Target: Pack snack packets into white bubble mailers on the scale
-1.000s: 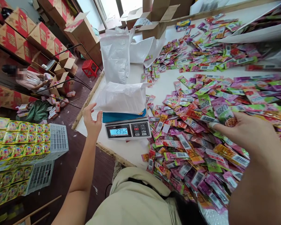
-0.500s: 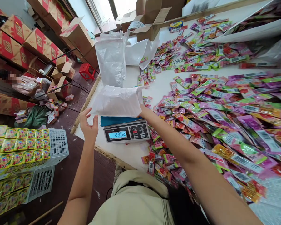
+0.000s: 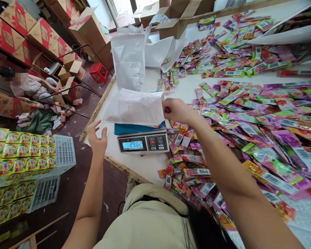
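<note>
A white plastic bag point(image 3: 136, 108) lies on its side on the blue-topped platform of a digital scale point(image 3: 143, 141). The lit display reads about 298.2. My left hand point(image 3: 97, 136) is held off the bag's left end, fingers curved and apart, with nothing in it. At the bag's right end, my right hand point(image 3: 180, 110) is outside the opening with its fingers curled together. A dark spot shows between those fingers; whether it is a thing or shadow is unclear. Small colourful snack packets point(image 3: 212, 138) are heaped beside my right arm.
Bubble-lined bags point(image 3: 128, 62) stand behind the scale, near an open cardboard box point(image 3: 172, 27). Crates point(image 3: 64, 152) of yellow cartons point(image 3: 26, 148) stand on the floor at left. Farther off are a red stool point(image 3: 99, 72), stacked boxes point(image 3: 18, 24) and a seated person point(image 3: 28, 86).
My right hand has come out of the bag's right end and its fingers are now curled. The scale reading has risen from about 235.2 to 298.2. My left hand stays nearly still.
</note>
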The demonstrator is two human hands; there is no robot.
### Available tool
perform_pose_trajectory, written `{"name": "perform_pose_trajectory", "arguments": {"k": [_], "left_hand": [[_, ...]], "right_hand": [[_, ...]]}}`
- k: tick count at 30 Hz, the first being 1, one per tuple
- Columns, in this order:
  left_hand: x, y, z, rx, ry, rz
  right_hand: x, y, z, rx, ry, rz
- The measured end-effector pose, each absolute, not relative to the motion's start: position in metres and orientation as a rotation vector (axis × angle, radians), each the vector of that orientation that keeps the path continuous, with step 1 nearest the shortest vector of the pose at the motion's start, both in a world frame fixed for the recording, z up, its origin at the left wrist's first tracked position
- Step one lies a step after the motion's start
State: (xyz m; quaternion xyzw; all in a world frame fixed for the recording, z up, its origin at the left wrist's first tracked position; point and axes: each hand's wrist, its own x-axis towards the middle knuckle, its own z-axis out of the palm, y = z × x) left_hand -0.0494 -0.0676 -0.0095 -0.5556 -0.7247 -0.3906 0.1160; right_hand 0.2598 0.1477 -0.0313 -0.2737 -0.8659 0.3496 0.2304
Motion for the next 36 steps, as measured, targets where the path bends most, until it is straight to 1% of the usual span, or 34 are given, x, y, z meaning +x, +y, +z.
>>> {"name": "perform_pose_trajectory", "arguments": {"k": [5,8,10,11,15,19,25,29,32,36], "left_hand": [[-0.054,-0.071,-0.012,-1.587,-2.167,-1.149],[-0.052,-0.068,-0.015,-1.597,-2.183,-1.164],[-0.048,-0.064,-0.015,-1.615,-2.193,-1.152],[-0.045,-0.063,-0.014,-1.627,-2.194,-1.15],[-0.036,-0.059,-0.012,-1.661,-2.171,-1.156],[-0.037,-0.061,-0.012,-1.664,-2.145,-1.167],[-0.041,-0.065,-0.015,-1.605,-2.194,-1.15],[-0.041,-0.063,-0.02,-1.641,-2.148,-1.127],[-0.033,-0.055,-0.034,-1.725,-2.099,-1.018],[-0.019,-0.028,-0.055,-1.833,-2.096,-0.924]], "right_hand": [[0.358,0.141,-0.003,-1.454,-2.475,0.755],[0.372,0.138,-0.005,-1.685,-2.451,0.575],[0.361,0.135,-0.012,-1.621,-2.41,0.49],[0.352,0.133,-0.015,-1.529,-2.401,0.503],[0.311,0.125,-0.022,-1.201,-2.411,0.753],[0.294,0.121,-0.027,-1.189,-2.352,0.784],[0.304,0.117,-0.032,-1.199,-2.347,0.805],[0.304,0.106,-0.023,-1.116,-2.49,0.836],[0.285,0.096,-0.011,-0.958,-2.631,0.857],[0.235,0.096,0.025,-0.915,-2.622,0.81]]}}
